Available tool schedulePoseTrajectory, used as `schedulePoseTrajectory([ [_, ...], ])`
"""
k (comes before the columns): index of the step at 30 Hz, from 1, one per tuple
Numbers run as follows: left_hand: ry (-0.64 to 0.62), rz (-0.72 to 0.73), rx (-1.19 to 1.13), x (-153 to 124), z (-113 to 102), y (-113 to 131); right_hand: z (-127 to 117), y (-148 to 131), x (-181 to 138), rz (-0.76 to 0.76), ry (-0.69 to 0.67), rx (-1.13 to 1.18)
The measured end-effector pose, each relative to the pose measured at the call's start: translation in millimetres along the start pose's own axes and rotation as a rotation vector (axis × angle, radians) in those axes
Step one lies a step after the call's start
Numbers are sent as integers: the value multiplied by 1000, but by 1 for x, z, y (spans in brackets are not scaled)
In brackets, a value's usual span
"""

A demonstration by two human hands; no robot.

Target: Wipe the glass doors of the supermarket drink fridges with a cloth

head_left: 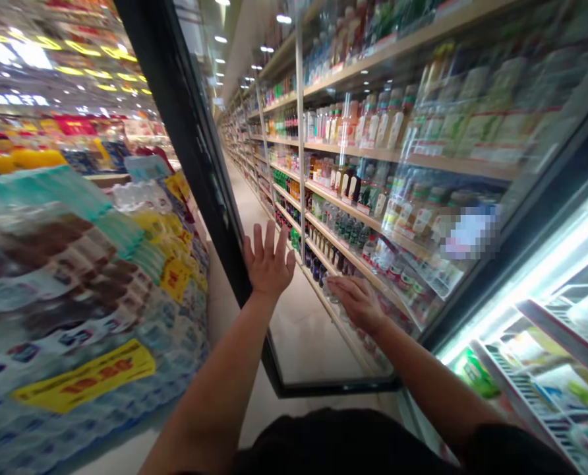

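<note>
A glass cooler door with a dark frame stands swung open before me. My left hand is open, its fingers spread and palm toward the pane, beside the door's dark edge. Lower and to the right, my right hand reaches to the glass with fingers stretched out and close together. A small clear blur lies at its fingertips; I cannot tell whether it is a reflection. Contact of either palm with the pane is hard to confirm. Neither hand shows a held object.
Shelves of bottles appear in or through the glass. At right, the lit cooler interior holds wire racks with packaged goods and a green package. Wrapped bottle packs are stacked at left, with a yellow price sign.
</note>
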State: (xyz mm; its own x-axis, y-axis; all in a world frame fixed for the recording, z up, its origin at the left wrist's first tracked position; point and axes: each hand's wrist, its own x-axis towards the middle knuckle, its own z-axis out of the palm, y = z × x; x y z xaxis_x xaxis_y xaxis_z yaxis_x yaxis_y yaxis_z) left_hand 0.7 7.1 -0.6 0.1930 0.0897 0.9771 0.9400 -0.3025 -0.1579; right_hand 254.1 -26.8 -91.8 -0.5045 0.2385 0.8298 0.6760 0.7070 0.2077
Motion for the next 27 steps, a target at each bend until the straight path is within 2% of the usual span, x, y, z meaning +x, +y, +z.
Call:
schedulePoseTrajectory([
  [6, -18, -12, -3, -1, -1, 0, -27, 16, -45, -12, -52, -21],
  [11, -85, -89, -56, -4, 1, -1, -58, 45, -62, 131, -21, -128],
  [16, -16, -31, -47, -2, 0, -1, -67, 49, -90, 188, -47, -174],
  [19, -4, -4, -37, -1, -1, 0, -77, 61, -102, 219, -79, -181],
  [23, -19, -19, -51, -1, -1, -1, -93, 82, -109, 333, -21, -230],
  [27, -10, -5, -34, -2, 0, -1, -92, 84, -126, 444, 51, -256],
])
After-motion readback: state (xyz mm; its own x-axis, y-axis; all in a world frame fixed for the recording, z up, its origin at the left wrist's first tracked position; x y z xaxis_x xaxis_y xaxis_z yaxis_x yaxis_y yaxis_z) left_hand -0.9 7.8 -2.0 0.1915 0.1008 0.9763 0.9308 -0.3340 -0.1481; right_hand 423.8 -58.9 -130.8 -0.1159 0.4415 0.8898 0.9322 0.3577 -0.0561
